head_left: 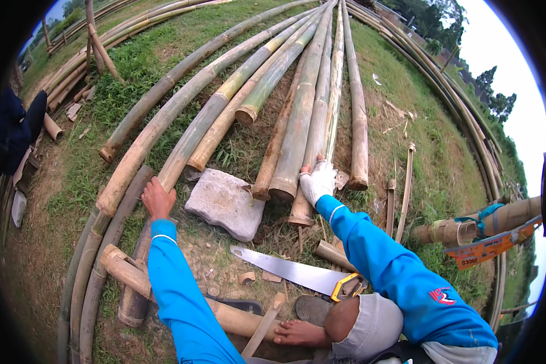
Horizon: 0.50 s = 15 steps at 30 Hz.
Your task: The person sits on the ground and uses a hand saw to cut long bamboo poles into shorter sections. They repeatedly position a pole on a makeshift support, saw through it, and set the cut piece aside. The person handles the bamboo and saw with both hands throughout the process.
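Observation:
My bare left hand (158, 199) is closed around the cut end of a green-brown bamboo pole (207, 114). On my right hand (319, 181) is a white glove; its bare fingertips press around another bamboo pole (318, 130), just above that pole's near end. Several more poles fan out from a far point between and beside my hands. Between the two hands, a pale stone block (227, 204) lies under the pole ends. Nearer to me, a handsaw (297, 270) with a yellow-and-black handle rests on the ground, its blade pointing left.
A notched bamboo piece (233, 316) lies across the front, with a flat wooden strip (266, 324) over it. At right, a blue strap (480, 219) circles a raised bamboo pole (512, 217), above an orange sleeve (491, 247). Dark cloth (17, 130) hangs at far left.

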Each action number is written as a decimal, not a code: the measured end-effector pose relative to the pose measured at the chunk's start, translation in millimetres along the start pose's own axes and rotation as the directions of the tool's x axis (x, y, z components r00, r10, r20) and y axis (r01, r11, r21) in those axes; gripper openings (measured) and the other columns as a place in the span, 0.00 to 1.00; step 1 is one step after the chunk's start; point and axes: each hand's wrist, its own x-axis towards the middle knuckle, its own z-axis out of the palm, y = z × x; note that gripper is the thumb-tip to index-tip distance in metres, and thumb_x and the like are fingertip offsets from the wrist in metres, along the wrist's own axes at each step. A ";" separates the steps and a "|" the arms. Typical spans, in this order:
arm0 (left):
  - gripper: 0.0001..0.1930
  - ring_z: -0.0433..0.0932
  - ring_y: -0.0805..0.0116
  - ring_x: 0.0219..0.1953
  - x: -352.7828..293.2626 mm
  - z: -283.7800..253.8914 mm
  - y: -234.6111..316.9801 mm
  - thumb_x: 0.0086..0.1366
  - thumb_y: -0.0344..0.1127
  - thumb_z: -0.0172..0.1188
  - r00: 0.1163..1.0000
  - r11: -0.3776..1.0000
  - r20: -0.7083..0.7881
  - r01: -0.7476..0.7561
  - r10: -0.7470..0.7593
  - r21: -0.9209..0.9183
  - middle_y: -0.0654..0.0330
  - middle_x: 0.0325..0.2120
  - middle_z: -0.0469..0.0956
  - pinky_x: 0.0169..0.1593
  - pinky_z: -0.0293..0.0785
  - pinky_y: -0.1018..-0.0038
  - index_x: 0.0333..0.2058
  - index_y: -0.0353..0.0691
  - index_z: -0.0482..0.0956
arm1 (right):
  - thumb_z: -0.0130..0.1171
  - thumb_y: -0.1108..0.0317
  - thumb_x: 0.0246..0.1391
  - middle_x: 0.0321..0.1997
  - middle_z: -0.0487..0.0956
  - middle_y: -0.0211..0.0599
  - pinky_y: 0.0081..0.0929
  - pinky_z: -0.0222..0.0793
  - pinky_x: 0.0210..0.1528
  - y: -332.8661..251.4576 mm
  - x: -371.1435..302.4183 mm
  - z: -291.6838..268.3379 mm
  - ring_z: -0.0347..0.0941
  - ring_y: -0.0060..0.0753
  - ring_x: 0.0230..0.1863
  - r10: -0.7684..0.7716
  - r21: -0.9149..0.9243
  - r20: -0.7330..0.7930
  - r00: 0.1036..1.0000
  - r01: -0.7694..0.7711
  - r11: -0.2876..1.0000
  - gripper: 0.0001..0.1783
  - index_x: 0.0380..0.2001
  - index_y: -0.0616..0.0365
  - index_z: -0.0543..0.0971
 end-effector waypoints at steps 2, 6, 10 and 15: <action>0.37 0.80 0.43 0.51 -0.4 -1.3 0.1 0.53 0.48 0.77 1.000 1.000 0.014 0.007 -0.007 -0.006 0.45 0.47 0.80 0.54 0.76 0.48 0.57 0.36 0.74 | 0.58 0.52 0.64 0.67 0.71 0.64 0.53 0.59 0.75 -2.0 -0.3 -0.6 0.65 0.67 0.69 0.009 -0.005 0.008 1.000 -0.009 1.000 0.42 0.74 0.66 0.65; 0.37 0.80 0.43 0.52 -1.0 -4.0 4.4 0.53 0.48 0.78 1.000 1.000 0.025 0.015 -0.014 -0.019 0.45 0.48 0.80 0.55 0.75 0.47 0.57 0.36 0.74 | 0.57 0.49 0.64 0.69 0.70 0.63 0.56 0.59 0.75 2.9 2.3 -0.1 0.64 0.68 0.70 0.020 -0.008 0.010 1.000 -0.020 1.000 0.42 0.75 0.62 0.66; 0.37 0.80 0.42 0.53 -1.6 -4.7 -0.8 0.54 0.47 0.77 1.000 1.000 0.021 0.007 -0.007 -0.019 0.44 0.48 0.80 0.55 0.75 0.47 0.58 0.35 0.74 | 0.57 0.51 0.65 0.68 0.70 0.65 0.53 0.60 0.74 -3.2 -1.3 0.3 0.65 0.67 0.69 0.000 -0.017 0.003 1.000 0.000 1.000 0.41 0.74 0.66 0.66; 0.37 0.80 0.42 0.53 -0.6 -8.0 3.2 0.54 0.47 0.77 0.999 1.000 0.038 0.016 -0.015 -0.016 0.45 0.49 0.80 0.55 0.75 0.47 0.58 0.35 0.74 | 0.57 0.50 0.63 0.69 0.70 0.62 0.57 0.59 0.74 2.8 1.5 3.6 0.64 0.68 0.70 0.007 0.016 0.003 1.000 -0.007 1.000 0.42 0.75 0.61 0.65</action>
